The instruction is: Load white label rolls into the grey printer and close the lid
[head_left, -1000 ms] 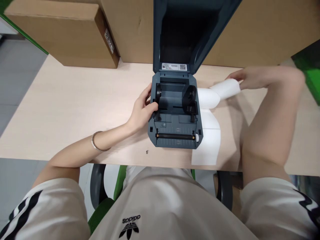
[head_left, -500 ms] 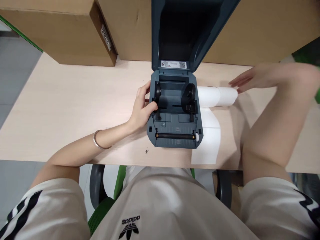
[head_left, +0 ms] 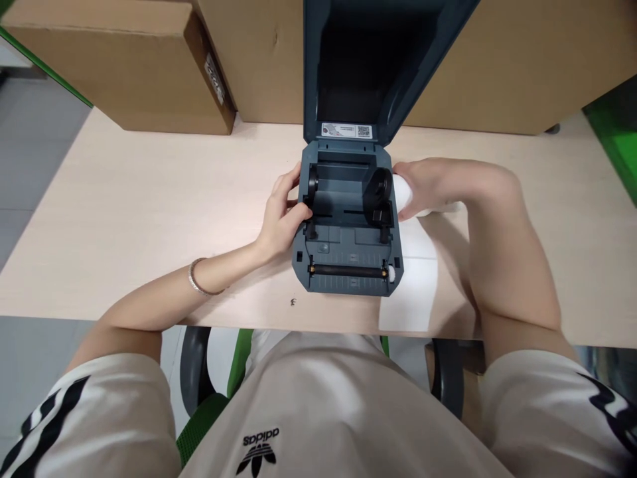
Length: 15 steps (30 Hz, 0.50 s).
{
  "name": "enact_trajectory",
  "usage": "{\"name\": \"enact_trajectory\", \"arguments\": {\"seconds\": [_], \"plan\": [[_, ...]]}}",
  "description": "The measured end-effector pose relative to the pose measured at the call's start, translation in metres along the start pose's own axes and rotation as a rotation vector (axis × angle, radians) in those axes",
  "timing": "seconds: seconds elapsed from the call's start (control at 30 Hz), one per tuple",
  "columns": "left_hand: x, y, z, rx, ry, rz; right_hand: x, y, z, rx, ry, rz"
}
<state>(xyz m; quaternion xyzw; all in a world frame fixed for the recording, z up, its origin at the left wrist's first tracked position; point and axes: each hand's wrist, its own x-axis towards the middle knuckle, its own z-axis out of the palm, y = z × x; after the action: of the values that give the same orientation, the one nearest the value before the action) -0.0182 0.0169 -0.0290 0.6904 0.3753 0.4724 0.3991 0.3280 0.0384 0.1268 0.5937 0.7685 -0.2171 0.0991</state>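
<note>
A dark blue-grey label printer (head_left: 348, 239) stands on the table with its lid (head_left: 383, 60) raised. Inside are two black roll holders and a black roller near the front. My left hand (head_left: 281, 216) grips the printer's left side, thumb on the rim and fingers behind. Against the right side lies a white label roll (head_left: 403, 192), and my right hand (head_left: 428, 186) is closed around it, with fingers above and thumb below. The hand hides most of the roll. A loose strip of labels (head_left: 413, 285) hangs from it toward the table's front edge.
A cardboard box (head_left: 109, 73) stands at the back left of the table (head_left: 124, 219). Behind the printer is a large cardboard box (head_left: 497, 73). A chair armrest (head_left: 195, 368) shows below the front edge.
My right hand has moved left from the roll's far end and now closes over the roll beside the printer. My left hand and the printer have stayed in place.
</note>
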Motion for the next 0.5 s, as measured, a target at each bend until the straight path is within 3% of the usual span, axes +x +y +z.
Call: {"name": "enact_trajectory", "arguments": {"seconds": [0.1, 0.17, 0.37, 0.5], "plan": [[-0.002, -0.002, 0.001, 0.005, -0.004, 0.005, -0.015, -0.003, -0.014, -0.034, -0.107, 0.025], [-0.002, -0.004, 0.002, -0.005, -0.011, 0.02, -0.029, 0.003, -0.026, -0.023, -0.085, -0.016], [-0.001, -0.017, 0.007, -0.025, -0.023, 0.15, -0.073, 0.037, -0.04, -0.08, 0.29, -0.194], [0.001, -0.02, 0.007, 0.002, -0.028, 0.154, -0.089, 0.006, -0.031, 0.032, 0.475, -0.262]]}}
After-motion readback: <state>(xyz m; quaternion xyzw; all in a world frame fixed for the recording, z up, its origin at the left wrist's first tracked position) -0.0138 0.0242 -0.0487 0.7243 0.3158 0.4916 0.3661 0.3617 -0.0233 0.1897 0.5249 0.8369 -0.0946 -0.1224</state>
